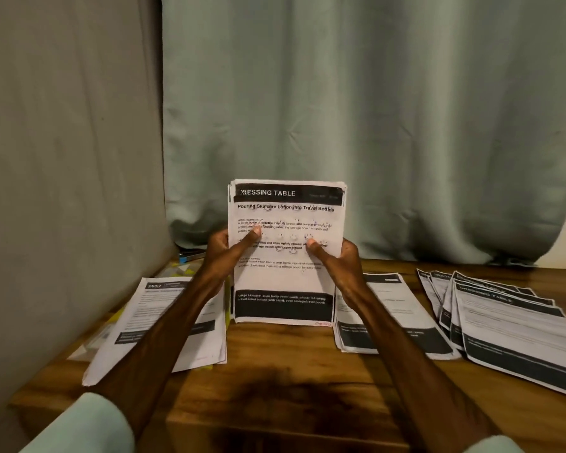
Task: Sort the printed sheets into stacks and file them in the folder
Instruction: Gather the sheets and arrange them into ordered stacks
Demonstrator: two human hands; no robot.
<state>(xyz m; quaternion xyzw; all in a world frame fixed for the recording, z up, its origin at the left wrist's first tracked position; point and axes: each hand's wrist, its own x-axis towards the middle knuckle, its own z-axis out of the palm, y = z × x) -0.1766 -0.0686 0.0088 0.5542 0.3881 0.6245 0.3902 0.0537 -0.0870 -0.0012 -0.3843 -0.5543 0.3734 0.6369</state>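
From my station I count four groups of paper: one upright bundle of white printed sheets [285,282], and three lying on the one brown wooden table [291,361]. These three are a left stack [151,305], a middle stack [409,315] and a fanned pile [510,328] at the far right. In the fanned pile I see at least four black header bands; the exact number I cannot tell. Two bare hands are in view, the left hand [223,250] and the right hand [337,259].
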